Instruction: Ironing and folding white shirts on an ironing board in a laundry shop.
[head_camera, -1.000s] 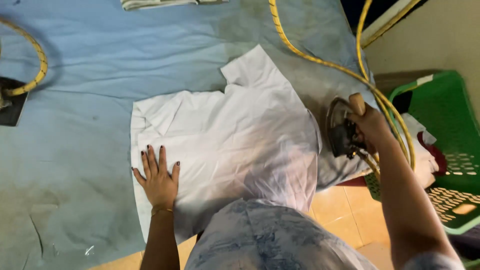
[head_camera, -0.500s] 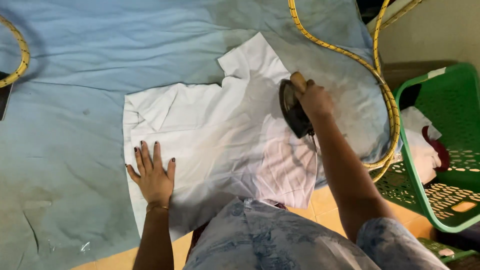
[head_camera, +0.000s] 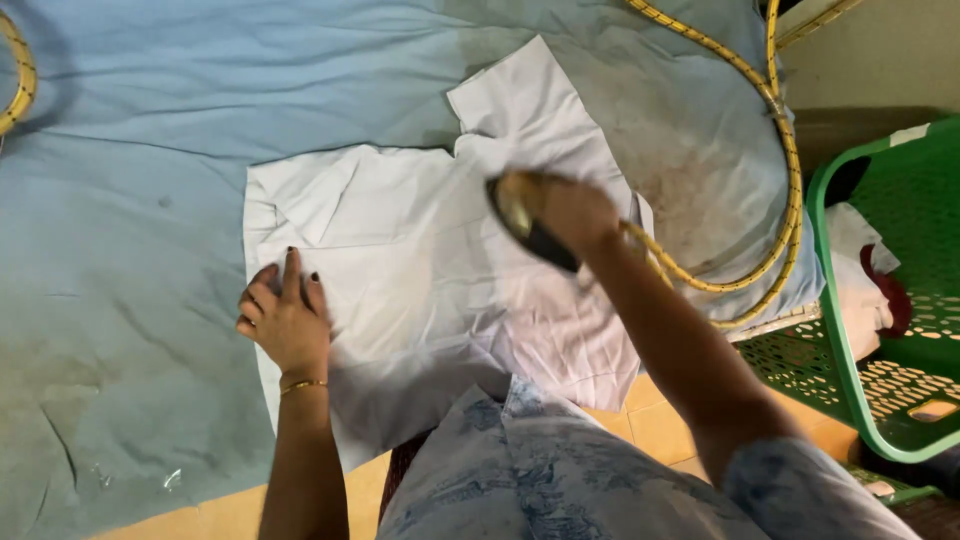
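While the left hand (head_camera: 285, 322) presses spread on the white shirt (head_camera: 440, 270), the right hand (head_camera: 570, 212) grips an iron (head_camera: 522, 218).

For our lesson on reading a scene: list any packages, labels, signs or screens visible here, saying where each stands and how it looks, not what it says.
None of these shows: no package, label, sign or screen.
In view instead: a white garment spread on a blue cloth; the left hand flat on the garment; the right hand gripping an iron over it; a yellow cord; a green basket at the right.
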